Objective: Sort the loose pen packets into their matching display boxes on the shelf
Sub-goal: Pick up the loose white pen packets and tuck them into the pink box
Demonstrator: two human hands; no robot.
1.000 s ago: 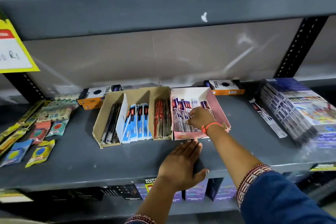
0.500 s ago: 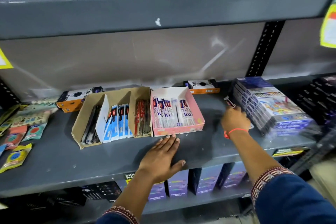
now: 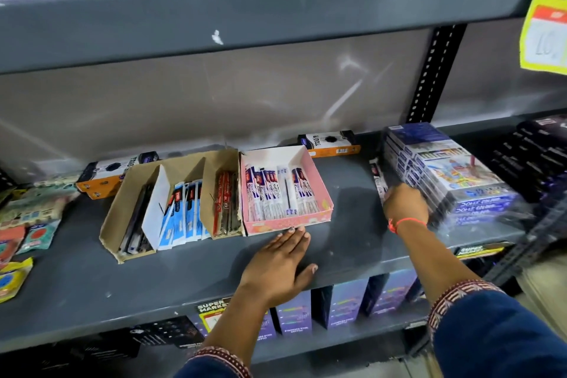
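A pink display box [image 3: 319,181] holds white-and-purple pen packets [image 3: 276,193]. Left of it stands a brown cardboard box [image 3: 129,190] with dark pens [image 3: 136,221], blue-white packets [image 3: 184,212] and red packets [image 3: 225,202] in separate compartments. My left hand [image 3: 276,264] lies flat on the grey shelf [image 3: 92,285], fingertips touching the pink box's front. My right hand [image 3: 405,205] is far right, fingers curled over the near end of a loose pen packet [image 3: 376,176] lying beside a stack of colour-pencil boxes [image 3: 454,175]. The fingertips are hidden.
Orange-and-black boxes lie at the back behind the pink box [image 3: 331,144] and behind the brown box [image 3: 110,173]. Loose sachets [image 3: 33,212] cover the shelf's left end. A yellow price tag [image 3: 546,24] hangs top right. Purple boxes [image 3: 346,304] stand on the shelf below.
My right hand left the pink box, swept right and closed on the loose packet by the stack. My left hand stayed flat on the shelf. The view turned right.
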